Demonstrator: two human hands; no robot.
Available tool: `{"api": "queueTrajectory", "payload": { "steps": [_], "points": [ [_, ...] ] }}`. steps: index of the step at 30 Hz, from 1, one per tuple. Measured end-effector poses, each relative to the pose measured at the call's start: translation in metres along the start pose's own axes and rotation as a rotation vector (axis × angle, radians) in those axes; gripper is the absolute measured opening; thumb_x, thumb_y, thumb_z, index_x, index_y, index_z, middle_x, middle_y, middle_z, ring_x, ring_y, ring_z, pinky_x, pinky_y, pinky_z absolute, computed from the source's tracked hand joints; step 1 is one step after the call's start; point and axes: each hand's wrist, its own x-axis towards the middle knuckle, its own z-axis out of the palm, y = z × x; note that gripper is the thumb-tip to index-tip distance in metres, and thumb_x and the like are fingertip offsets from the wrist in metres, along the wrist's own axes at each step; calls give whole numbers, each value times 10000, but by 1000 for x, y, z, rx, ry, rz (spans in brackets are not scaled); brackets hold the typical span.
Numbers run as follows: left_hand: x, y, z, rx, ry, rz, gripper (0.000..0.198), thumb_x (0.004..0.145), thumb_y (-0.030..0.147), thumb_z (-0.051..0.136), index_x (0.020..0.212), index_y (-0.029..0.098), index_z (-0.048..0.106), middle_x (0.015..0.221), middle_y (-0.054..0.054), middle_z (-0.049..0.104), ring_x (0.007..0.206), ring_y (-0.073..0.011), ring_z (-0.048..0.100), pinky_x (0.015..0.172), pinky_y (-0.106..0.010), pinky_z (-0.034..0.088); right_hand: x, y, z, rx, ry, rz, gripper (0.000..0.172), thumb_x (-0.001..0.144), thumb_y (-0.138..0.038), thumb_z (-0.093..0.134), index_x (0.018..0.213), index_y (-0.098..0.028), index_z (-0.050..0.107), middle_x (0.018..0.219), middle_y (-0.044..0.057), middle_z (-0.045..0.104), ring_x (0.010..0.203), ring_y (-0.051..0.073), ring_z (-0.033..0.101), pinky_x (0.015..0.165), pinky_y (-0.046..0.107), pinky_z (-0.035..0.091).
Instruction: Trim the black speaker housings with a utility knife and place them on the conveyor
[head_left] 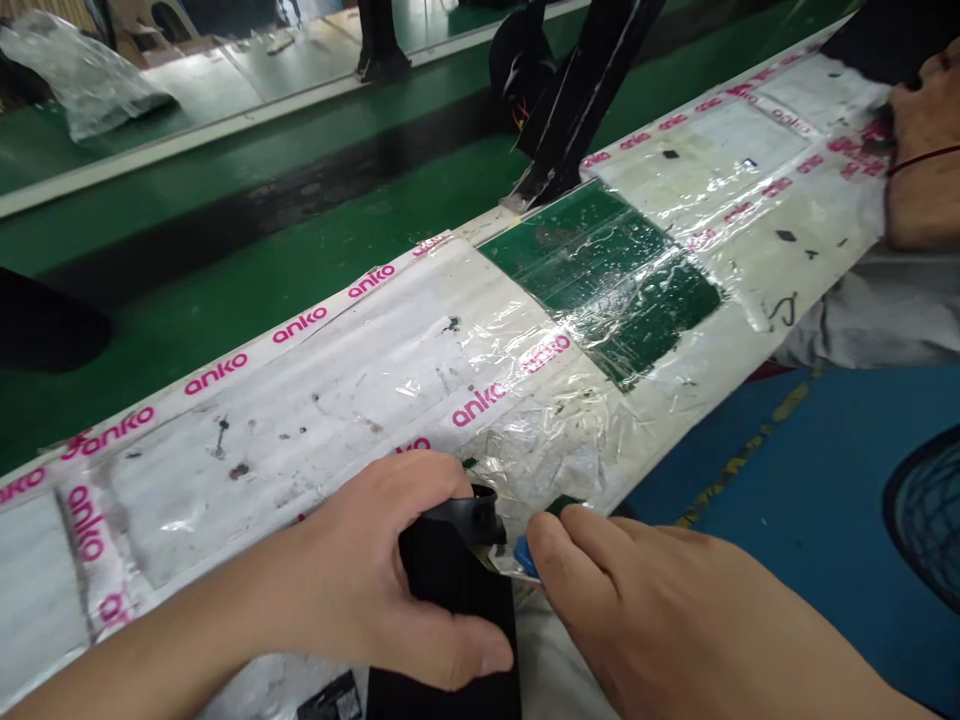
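Note:
At the near edge of the bench, my left hand (pixel 382 570) is closed around a black plastic part (pixel 480 512) with a round hollow end. Its thumb lies over a black, flat-sided body (pixel 450 650) below; I cannot tell whether the two are one piece. My right hand (pixel 637 590) is closed on a small blue-handled tool (pixel 527 555) with a thin metal tip. That tip is at the hollow end, and whether it touches is unclear. The fingers hide most of the tool.
White sheets stuck down with pink-lettered anko tape (pixel 300 325) cover the bench, around a green patch (pixel 600 280). Another person's hand (pixel 926 150) is at the far right. Black posts (pixel 577 110) rise behind, beside a green conveyor belt (pixel 300 220). A clear plastic bag (pixel 90 80) lies beyond.

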Motion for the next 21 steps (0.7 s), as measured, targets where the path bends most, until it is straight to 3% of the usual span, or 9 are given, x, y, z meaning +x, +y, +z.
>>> {"api": "queueTrajectory", "payload": {
  "steps": [4, 10, 14, 16, 18, 20, 21],
  "points": [
    [2, -1, 1, 8, -11, 56, 421, 658, 367, 895, 718, 204, 511, 718, 57, 488, 645, -122, 468, 565, -250, 359, 4, 8, 13, 154, 36, 23, 308, 782, -11, 424, 972, -251, 451, 662, -16, 573, 454, 194, 532, 468, 354, 253],
    [6, 9, 7, 117, 33, 58, 341, 715, 401, 822, 727, 206, 542, 715, 44, 508, 634, -136, 499, 562, -270, 375, 5, 22, 27, 331, 46, 50, 184, 958, -95, 393, 976, -232, 515, 702, -5, 609, 492, 191, 562, 462, 336, 225],
    [0, 13, 13, 222, 107, -28, 410, 751, 550, 820, 817, 219, 586, 797, 10, 587, 695, -188, 585, 572, -291, 431, -11, 33, 13, 467, 84, 96, 127, 1038, -187, 406, 1025, -251, 515, 702, -31, 627, 517, 181, 593, 466, 315, 349],
    [-5, 16, 16, 241, 154, -130, 476, 765, 620, 805, 961, 239, 597, 892, -13, 634, 744, -219, 619, 585, -309, 482, -22, 26, 4, 568, 122, 236, 146, 1092, -227, 369, 1071, -255, 511, 676, -42, 606, 513, 168, 595, 483, 292, 419],
    [-11, 22, 17, 210, 172, -199, 595, 789, 598, 786, 1216, 265, 539, 1004, -39, 656, 740, -221, 637, 560, -314, 513, -30, 7, 1, 807, 148, 512, 176, 1094, -430, 471, 1082, -270, 543, 694, -26, 606, 554, 179, 608, 497, 286, 471],
    [-17, 29, 16, 145, 148, -178, 784, 784, 467, 782, 1436, 320, 371, 1079, -42, 658, 717, -207, 655, 537, -304, 532, -33, -18, 5, 1155, 166, 840, 580, 787, -685, 815, 1142, -284, 592, 863, 28, 674, 761, 258, 675, 609, 341, 547],
    [-20, 31, 13, 119, 134, -147, 892, 758, 397, 784, 1497, 359, 286, 1109, -37, 658, 716, -204, 669, 535, -297, 543, -33, -30, 9, 1294, 133, 943, 620, 698, -668, 890, 1101, -294, 602, 858, 17, 663, 757, 253, 657, 624, 343, 547]
  ]
}}
